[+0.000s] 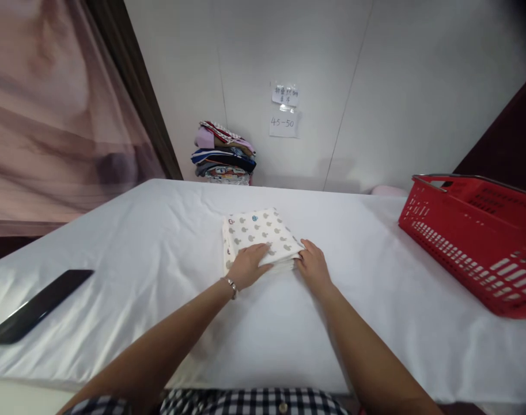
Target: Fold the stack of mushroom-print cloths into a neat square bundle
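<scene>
A folded white cloth (256, 227) with grey printed shapes and a few coloured ones lies in the middle of the white-covered table (167, 242). Several layers show along its front edge. My left hand (248, 266) rests palm down on the cloth's near left part, thumb apart from the fingers, a bracelet on the wrist. At the near right corner, my right hand (313, 262) is closed on the cloth's edge, thumb on the near side. Its fingertips are partly hidden by the fabric, and the top layer lifts slightly there.
A red plastic basket (465, 230) stands at the right. On the left lies a flat black object (40, 305). Folded clothes (223, 155) are piled beyond the far edge, against the wall. Paper labels (283, 123) hang there; a pinkish curtain (59, 115) is at far left.
</scene>
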`<action>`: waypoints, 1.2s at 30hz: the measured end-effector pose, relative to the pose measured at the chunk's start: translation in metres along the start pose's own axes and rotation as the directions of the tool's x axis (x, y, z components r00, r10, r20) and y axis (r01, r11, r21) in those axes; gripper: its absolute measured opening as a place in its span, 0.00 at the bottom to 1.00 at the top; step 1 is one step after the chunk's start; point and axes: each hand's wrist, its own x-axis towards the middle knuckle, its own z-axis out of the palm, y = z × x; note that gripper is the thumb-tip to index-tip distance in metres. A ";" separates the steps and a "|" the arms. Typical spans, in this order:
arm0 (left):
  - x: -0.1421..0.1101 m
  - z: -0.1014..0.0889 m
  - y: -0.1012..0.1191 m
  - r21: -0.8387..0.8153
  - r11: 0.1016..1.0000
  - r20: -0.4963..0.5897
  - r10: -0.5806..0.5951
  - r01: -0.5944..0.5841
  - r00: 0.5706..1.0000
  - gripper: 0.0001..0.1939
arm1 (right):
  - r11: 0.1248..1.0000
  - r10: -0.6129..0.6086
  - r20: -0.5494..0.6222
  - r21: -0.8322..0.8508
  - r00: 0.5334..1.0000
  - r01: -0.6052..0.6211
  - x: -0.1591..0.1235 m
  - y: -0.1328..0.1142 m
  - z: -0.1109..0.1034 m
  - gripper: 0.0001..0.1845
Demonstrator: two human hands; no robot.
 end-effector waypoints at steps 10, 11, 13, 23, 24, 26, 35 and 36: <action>-0.010 -0.014 0.024 0.196 0.980 0.009 0.010 -0.011 1.000 0.26 | 0.998 0.060 -0.005 -0.020 0.998 -0.061 -0.004 -0.006 -0.004 0.07; -0.010 -0.016 0.027 0.216 0.976 0.013 0.011 -0.014 1.000 0.27 | 0.998 0.067 0.002 -0.019 0.998 -0.067 -0.004 -0.006 -0.004 0.07; -0.008 -0.017 0.034 0.241 0.970 0.011 0.035 -0.037 0.999 0.28 | 0.998 0.059 0.003 -0.015 0.998 -0.059 -0.005 -0.005 -0.004 0.08; 0.013 -0.002 0.060 0.283 0.950 -0.070 0.156 -0.131 0.985 0.21 | 1.000 0.013 -0.033 0.019 0.999 -0.012 -0.008 0.000 -0.003 0.09; 0.015 0.000 0.062 0.286 0.946 -0.083 0.187 -0.156 0.979 0.18 | 1.000 0.010 -0.030 0.021 1.000 -0.009 -0.008 0.000 -0.002 0.09; 0.016 0.002 0.064 0.284 0.934 -0.086 0.251 -0.218 0.964 0.12 | 1.000 0.000 -0.021 0.029 1.000 0.001 -0.007 0.002 -0.002 0.09; 0.023 0.017 0.063 0.282 0.945 -0.097 0.198 -0.164 0.975 0.08 | 0.998 -0.016 -0.014 0.063 1.000 0.017 -0.005 0.001 -0.005 0.09; 0.023 0.018 0.063 0.279 0.947 -0.093 0.190 -0.157 0.977 0.07 | 0.998 -0.020 -0.017 0.065 1.000 0.021 -0.005 0.001 -0.005 0.08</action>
